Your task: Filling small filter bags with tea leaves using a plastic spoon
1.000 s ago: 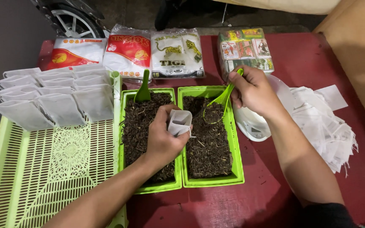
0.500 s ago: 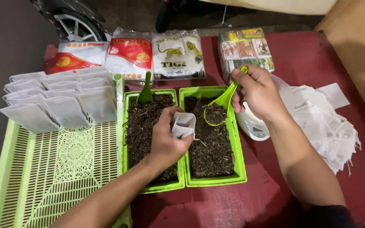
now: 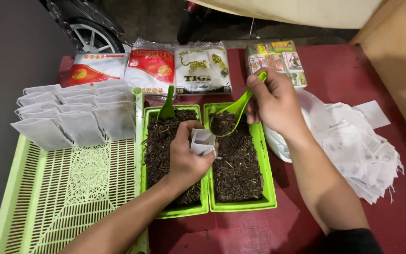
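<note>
Papery and limp, the small white filter bag (image 3: 202,142) sits pinched open in the left hand (image 3: 186,157) while the right hand (image 3: 273,103) grips a loaded green plastic scoop (image 3: 233,113) by its handle.

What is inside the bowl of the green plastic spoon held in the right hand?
The green plastic spoon in the right hand carries dark loose-leaf material, above the small white paper pouch in the left hand. The pouch's inside is not visible.

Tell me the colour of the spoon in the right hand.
Bright green spoon, loaded with dark loose tea, seen in the head view.
</note>
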